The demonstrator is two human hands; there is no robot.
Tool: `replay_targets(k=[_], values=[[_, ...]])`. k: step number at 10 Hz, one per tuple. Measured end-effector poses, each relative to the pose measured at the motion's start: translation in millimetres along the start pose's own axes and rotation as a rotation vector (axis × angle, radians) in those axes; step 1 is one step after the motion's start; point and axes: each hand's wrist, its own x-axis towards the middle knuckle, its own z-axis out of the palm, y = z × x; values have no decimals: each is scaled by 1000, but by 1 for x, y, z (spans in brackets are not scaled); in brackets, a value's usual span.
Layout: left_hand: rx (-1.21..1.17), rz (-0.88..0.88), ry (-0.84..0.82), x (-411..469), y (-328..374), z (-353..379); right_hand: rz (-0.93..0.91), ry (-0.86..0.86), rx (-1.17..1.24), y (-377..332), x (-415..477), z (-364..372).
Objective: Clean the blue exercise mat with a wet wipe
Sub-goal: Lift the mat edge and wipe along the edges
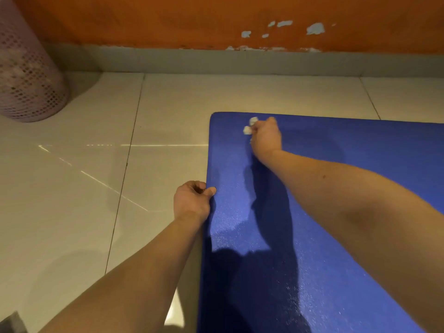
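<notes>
Standing by orange wall (168, 20), pink basket (26, 75); mat (384, 140) apart.

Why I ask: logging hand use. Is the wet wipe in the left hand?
No, the right hand grips the wet wipe; the left hand pinches the mat.

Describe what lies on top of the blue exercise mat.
The right hand presses a crumpled white wet wipe near the mat's far left corner; the left hand grips the left edge, thumb on top. Part of the wipe is hidden inside the fist.

Left grip (192, 200), right grip (265, 138): both curled.
</notes>
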Motion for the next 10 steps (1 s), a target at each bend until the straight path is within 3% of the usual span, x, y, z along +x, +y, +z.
replay_targets(k=[1, 2, 3, 4, 5, 6, 10], values=[[-6, -16, -9, 5, 1, -1, 100, 24, -24, -10, 12, 3], [39, -27, -15, 10, 0, -1, 153, 37, 445, -65, -15, 20], [90, -19, -25, 12, 3, -2, -104, -149, 312, -86, -15, 35], [95, -29, -31, 12, 5, -2, -51, -43, 331, -57, 12, 31], [78, -53, -32, 11, 5, -1, 139, -4, 252, -38, 46, 14], [77, -74, -33, 13, 7, 0, 75, -10, 54, -47, 71, 21], [85, -99, -9, -7, 8, -11, -276, -208, -104, -99, 14, 28]])
